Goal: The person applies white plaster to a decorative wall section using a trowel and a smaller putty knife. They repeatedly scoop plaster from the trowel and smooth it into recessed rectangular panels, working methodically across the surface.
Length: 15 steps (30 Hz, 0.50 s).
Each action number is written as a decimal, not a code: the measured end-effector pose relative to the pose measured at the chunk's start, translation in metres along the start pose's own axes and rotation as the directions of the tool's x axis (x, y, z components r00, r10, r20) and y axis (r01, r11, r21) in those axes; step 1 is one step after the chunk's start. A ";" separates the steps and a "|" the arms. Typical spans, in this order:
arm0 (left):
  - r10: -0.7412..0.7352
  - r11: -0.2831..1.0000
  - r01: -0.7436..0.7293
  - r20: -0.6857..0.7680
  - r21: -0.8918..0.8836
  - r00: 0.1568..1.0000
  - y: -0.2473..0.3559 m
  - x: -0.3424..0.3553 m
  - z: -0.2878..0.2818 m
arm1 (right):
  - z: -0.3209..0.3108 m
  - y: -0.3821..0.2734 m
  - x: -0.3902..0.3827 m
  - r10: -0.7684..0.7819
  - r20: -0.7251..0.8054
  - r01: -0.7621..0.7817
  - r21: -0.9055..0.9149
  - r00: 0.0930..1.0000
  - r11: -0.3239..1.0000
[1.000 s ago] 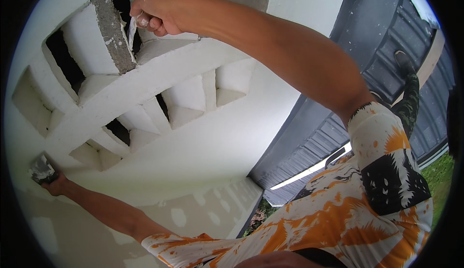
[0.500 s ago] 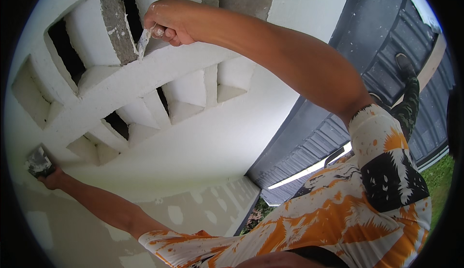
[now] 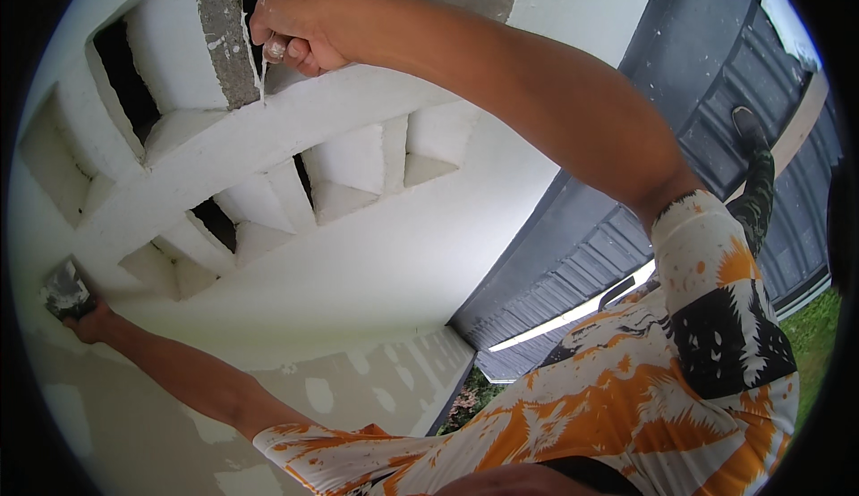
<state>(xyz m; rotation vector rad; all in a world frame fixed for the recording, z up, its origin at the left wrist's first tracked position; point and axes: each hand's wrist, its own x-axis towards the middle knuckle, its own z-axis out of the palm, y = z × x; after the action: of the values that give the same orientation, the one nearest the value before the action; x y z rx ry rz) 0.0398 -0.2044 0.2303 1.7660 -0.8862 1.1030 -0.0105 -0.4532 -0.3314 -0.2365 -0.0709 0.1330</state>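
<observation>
My right hand [image 3: 300, 29], specked with white, reaches up to the wall's recessed openings and grips a putty knife [image 3: 263, 86]. Its thin blade is seen nearly edge-on, by the lower end of a bare grey strip [image 3: 222, 40] between white-coated faces. The handle is mostly hidden in my fingers. At the far left, my left hand [image 3: 89, 322] is closed around a wide scraper [image 3: 64, 288], its metal face smeared with white and dark patches. That scraper is held away from the openings, near the pale wall.
Rows of recessed white openings [image 3: 344, 163] cross the wall, some with dark gaps. Below lies a patched grey-green wall [image 3: 358, 389]. On the right are dark corrugated metal sheets [image 3: 698, 76], with another person's shoe and patterned trouser leg [image 3: 758, 183] on them. Grass [image 3: 814, 335] shows beyond.
My right hand has shifted slightly up and left, and its putty knife has turned more edge-on beside the grey strip. My left hand and scraper have drifted slightly up and left.
</observation>
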 end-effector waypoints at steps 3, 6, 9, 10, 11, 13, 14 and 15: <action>0.002 1.000 -0.002 -0.036 -0.003 0.999 0.000 0.008 -0.005 | 0.001 -0.015 0.015 -0.067 -0.017 0.070 0.230 0.998 0.971; 0.016 1.000 -0.015 -0.063 0.022 0.998 -0.003 0.008 -0.003 | -0.009 -0.024 0.024 -0.220 -0.097 0.239 0.284 0.971 0.929; 0.029 1.000 -0.028 -0.053 0.009 0.998 -0.005 0.006 -0.002 | -0.030 -0.026 0.006 -0.372 -0.140 0.385 0.082 0.918 0.919; 0.041 0.999 -0.041 -0.046 0.015 0.998 -0.005 0.004 0.000 | -0.035 -0.023 -0.004 -0.329 -0.153 0.336 0.022 0.932 0.942; 0.054 0.998 -0.053 -0.039 0.022 0.998 -0.005 0.002 0.002 | -0.035 -0.021 -0.011 -0.285 -0.168 0.283 -0.038 0.944 0.958; 0.043 0.999 -0.043 -0.023 0.007 0.999 0.000 0.012 -0.012 | -0.028 -0.010 -0.017 -0.170 -0.155 0.165 -0.039 0.973 0.985; 0.037 0.999 -0.037 -0.015 0.002 0.999 0.002 0.017 -0.020 | -0.024 -0.002 -0.019 -0.109 -0.149 0.104 -0.041 0.983 0.994; 0.031 1.000 -0.031 -0.048 0.005 0.998 0.000 0.010 -0.008 | -0.020 -0.001 -0.019 -0.101 -0.102 0.097 -0.038 0.990 0.995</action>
<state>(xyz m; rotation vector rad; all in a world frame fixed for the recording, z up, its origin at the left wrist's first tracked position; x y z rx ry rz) 0.0411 -0.1986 0.2411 1.7273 -0.8850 1.1633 -0.0272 -0.4609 -0.3514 -0.2716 0.0184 0.0207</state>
